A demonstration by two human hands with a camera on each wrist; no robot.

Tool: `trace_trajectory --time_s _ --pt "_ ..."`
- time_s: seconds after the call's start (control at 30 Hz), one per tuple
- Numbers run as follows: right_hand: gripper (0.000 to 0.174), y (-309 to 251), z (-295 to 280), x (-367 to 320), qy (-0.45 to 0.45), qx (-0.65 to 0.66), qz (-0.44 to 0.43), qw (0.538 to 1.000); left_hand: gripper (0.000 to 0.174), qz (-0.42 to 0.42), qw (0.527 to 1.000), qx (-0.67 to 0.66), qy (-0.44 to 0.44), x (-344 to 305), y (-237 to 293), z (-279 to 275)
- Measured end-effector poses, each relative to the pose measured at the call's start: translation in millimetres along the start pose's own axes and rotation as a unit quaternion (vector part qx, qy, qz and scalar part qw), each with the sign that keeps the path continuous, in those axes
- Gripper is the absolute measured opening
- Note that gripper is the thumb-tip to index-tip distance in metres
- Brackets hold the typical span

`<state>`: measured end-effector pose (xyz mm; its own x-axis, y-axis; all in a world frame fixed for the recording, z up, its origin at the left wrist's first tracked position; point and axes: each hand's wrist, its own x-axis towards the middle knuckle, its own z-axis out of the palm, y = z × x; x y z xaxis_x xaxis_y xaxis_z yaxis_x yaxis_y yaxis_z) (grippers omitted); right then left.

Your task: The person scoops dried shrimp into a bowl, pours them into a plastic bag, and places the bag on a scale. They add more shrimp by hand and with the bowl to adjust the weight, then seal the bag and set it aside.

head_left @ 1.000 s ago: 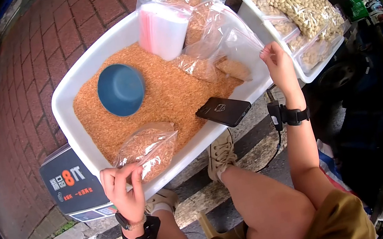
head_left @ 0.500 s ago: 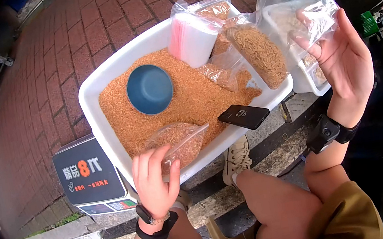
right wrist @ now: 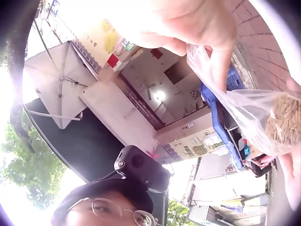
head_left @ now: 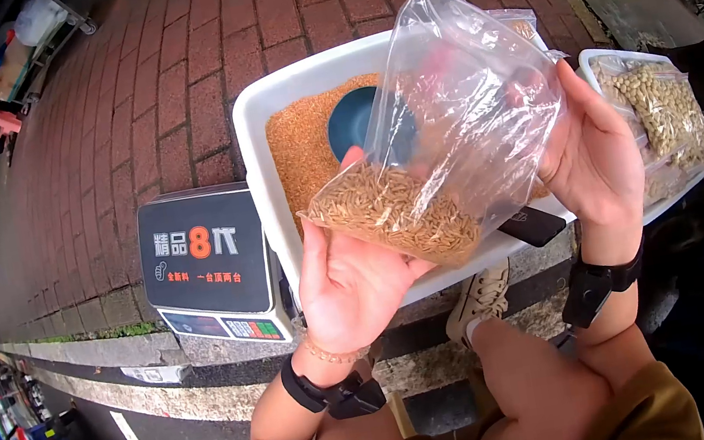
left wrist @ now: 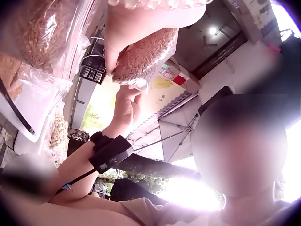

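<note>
A clear plastic bag [head_left: 410,211], filled at its bottom with small elongated brown pieces, is held up over the white tub [head_left: 251,135]. My left hand [head_left: 353,284] cradles its lower end, palm up, thumb at the bag's left corner and a fingertip showing past its edge; the other fingers are hidden behind it. At the upper right side of the bag, my right hand [head_left: 595,154] pinches the plastic between thumb and fingers. The right wrist view shows this right hand [right wrist: 207,28] with the stretched plastic [right wrist: 221,89] between its fingers.
Orange-brown flakes [head_left: 297,164] and a blue bowl [head_left: 350,119] lie in the tub. A black phone [head_left: 537,226] rests on the tub's near rim, partly covered by the bag. A scale [head_left: 207,261] stands at left; a tub of bagged peanuts [head_left: 662,111] at right.
My right hand has lifted the bag of brown pieces from the tub's right end and brought it left. My left hand has left the small bag at the near rim and moved under the lifted one.
</note>
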<state>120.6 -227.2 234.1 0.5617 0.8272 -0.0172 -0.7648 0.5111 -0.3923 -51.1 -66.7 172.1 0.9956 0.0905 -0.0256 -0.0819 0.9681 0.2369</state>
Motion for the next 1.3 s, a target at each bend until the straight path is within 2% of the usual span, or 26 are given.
trace_trajectory --time_s 0.03,0.1,0.17,0.2,0.23,0.3,0.33,0.4,0.47,0.57,0.63,0.67,0.77,0.83,0.87,0.93,1.07,1.13,1.17,1.23,1.3 --pt "0.042 3.0 -0.7 0.4 0.001 0.002 0.003 1.000 0.077 0.008 0.999 0.001 -0.031 -1.8 1.1 -4.4" --pt "0.031 9.0 1.0 -1.3 0.009 -0.108 -0.087 0.990 0.075 0.040 0.997 0.007 -0.060 -3.1 -4.2 -10.6" --pt "0.018 16.9 9.0 -5.4 0.034 -0.218 -0.175 0.960 0.077 0.074 0.993 0.013 -0.092 -4.9 -4.5 -12.2" --pt "0.018 17.2 9.0 -8.0 0.032 -0.219 -0.172 0.960 0.083 0.074 0.984 0.153 -0.052 -7.3 -3.1 -12.0" --pt "0.018 15.9 7.8 -11.0 0.039 -0.260 -0.205 0.943 0.092 0.072 0.954 0.290 -0.010 -9.4 -2.7 -11.7" --pt "0.025 17.1 13.1 -16.3 0.059 -0.356 -0.260 0.896 0.097 0.076 0.958 0.276 -0.001 -11.3 -4.2 -9.5" --pt "0.025 14.6 9.5 -18.4 0.060 -0.355 -0.257 0.897 0.102 0.077 0.961 0.265 0.007 -12.3 -4.6 -8.5" --pt "0.040 8.0 2.6 -22.6 0.032 -0.437 -0.316 0.842 0.101 0.086 0.954 0.289 0.010 -13.1 -2.6 -7.7" --pt "0.037 6.8 8.0 -25.4 0.015 -0.466 -0.301 0.832 0.100 0.094 0.945 0.313 0.011 -13.4 -0.6 -6.5" --pt "0.038 15.3 16.5 -22.7 0.014 -0.455 -0.276 0.846 0.100 0.093 0.952 0.290 0.033 -14.0 1.6 -6.9" --pt "0.038 18.9 15.0 -24.9 0.132 -0.406 -0.256 0.867 0.102 0.112 0.956 0.269 0.025 -14.0 2.1 -10.9" --pt "0.038 17.1 8.6 -26.8 0.132 -0.406 -0.256 0.867 0.102 0.112 0.956 0.269 0.026 -13.9 2.0 -12.1" --pt "0.031 14.0 -1.5 -30.6 0.095 -0.455 -0.255 0.848 0.104 0.110 0.962 0.247 0.035 -13.4 2.1 -14.7" --pt "0.024 22.7 14.5 -24.6 0.158 -0.419 -0.298 0.843 0.106 0.096 0.961 0.259 0.019 -13.2 2.6 -15.8" --pt "0.024 20.6 11.5 -26.0 0.160 -0.419 -0.299 0.842 0.106 0.094 0.961 0.259 0.018 -13.2 2.7 -15.9" --pt "0.020 15.7 2.6 -28.3 0.102 -0.479 -0.276 0.827 0.107 0.087 0.954 0.287 0.007 -13.1 2.9 -15.7" --pt "0.018 16.5 -2.5 -23.4 0.110 -0.497 -0.297 0.808 0.106 0.068 0.961 0.268 0.016 -10.0 0.3 -13.3" --pt "0.017 17.7 -3.2 -20.0 0.110 -0.518 -0.325 0.784 0.106 0.045 0.962 0.269 0.035 -8.3 1.3 -13.6" --pt "0.017 18.2 -3.9 -19.4 0.109 -0.518 -0.324 0.784 0.106 0.045 0.962 0.268 0.036 -8.4 0.6 -13.4" --pt "0.016 19.0 -4.8 -18.5 0.171 -0.475 -0.297 0.811 0.104 0.044 0.966 0.250 0.050 -8.1 -0.7 -12.9" --pt "0.015 20.7 1.6 -16.7 0.162 -0.471 -0.266 0.825 0.104 0.053 0.964 0.255 0.057 -8.4 -1.7 -17.0"
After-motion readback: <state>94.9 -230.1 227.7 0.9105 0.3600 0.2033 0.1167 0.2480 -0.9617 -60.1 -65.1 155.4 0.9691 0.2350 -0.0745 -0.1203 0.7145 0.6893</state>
